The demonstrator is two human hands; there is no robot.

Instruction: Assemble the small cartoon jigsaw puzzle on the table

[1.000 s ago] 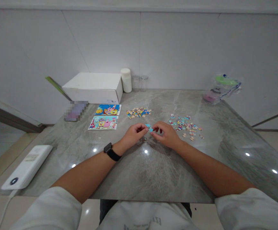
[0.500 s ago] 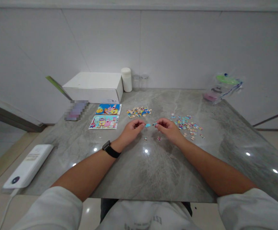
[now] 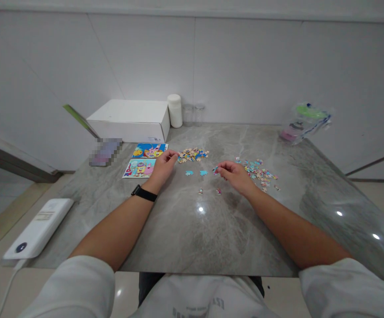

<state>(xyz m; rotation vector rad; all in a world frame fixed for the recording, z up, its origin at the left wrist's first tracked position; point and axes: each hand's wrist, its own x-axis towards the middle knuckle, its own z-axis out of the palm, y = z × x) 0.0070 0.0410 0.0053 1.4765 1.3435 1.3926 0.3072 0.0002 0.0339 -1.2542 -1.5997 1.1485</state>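
My right hand (image 3: pixel 234 173) pinches a small multicoloured puzzle piece (image 3: pixel 214 169) between thumb and fingertips, just above the table. Two light blue puzzle pieces, a left one (image 3: pixel 189 173) and a right one (image 3: pixel 204 173), lie apart in a row to its left. My left hand (image 3: pixel 165 165), with a black watch on the wrist, is over the right edge of a cartoon picture card (image 3: pixel 138 168). Its thumb and fingertips are drawn together beside a pile of puzzle pieces (image 3: pixel 193 154); anything between them is too small to make out. Nearer me lie two small pieces (image 3: pixel 200 191).
A second pile of puzzle pieces (image 3: pixel 261 172) spreads right of my right hand. Another picture card (image 3: pixel 149 150), a white box (image 3: pixel 128 117), a white bottle (image 3: pixel 175 111) and glass jars (image 3: pixel 199 115) stand behind. A plastic bag (image 3: pixel 304 123) and a power bank (image 3: pixel 39 228) lie at the sides.
My left hand has moved left and away from me, from the middle to the card and pile. A second blue piece now shows on the table. My right hand has barely moved.
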